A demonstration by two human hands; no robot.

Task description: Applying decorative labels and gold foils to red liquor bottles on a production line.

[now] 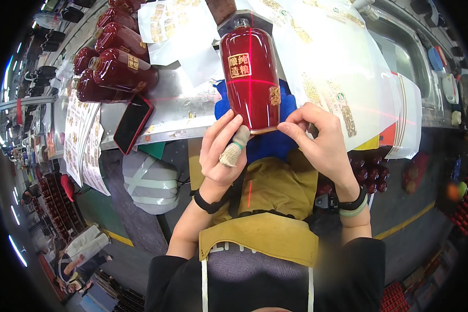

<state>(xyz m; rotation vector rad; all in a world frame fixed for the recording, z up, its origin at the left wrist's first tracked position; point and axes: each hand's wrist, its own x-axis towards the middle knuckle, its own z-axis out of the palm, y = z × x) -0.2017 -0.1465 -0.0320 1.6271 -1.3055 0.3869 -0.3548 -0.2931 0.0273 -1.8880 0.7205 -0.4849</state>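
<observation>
Both hands close lightly on the red bottle (pixel 250 78), which lies lengthwise at the near edge of the bench (pixel 179 112) on a blue cloth (pixel 224 101). Left hand (pixel 221 151) braces the bottle's lower left side with fingertips, its thumb wrapped in a cloth cot; right hand (pixel 317 138) pinches at the lower right edge, near a small gold label. Neither hand wraps the body fully, it's a fingertip hold. Red laser lines cross on the bottle's face, one along its length, one across, just below the square gold label. Doing this well looks like a matter of keeping the bottle still on the cloth and squaring the labels to those lines, pressing from the edge without smearing. Off to the left, more red bottles (pixel 117 67) lie stacked, a dark phone (pixel 132 124) beside them, label sheets (pixel 83 140) hanging over the left edge, clear film (pixel 338 62) spread to the right
</observation>
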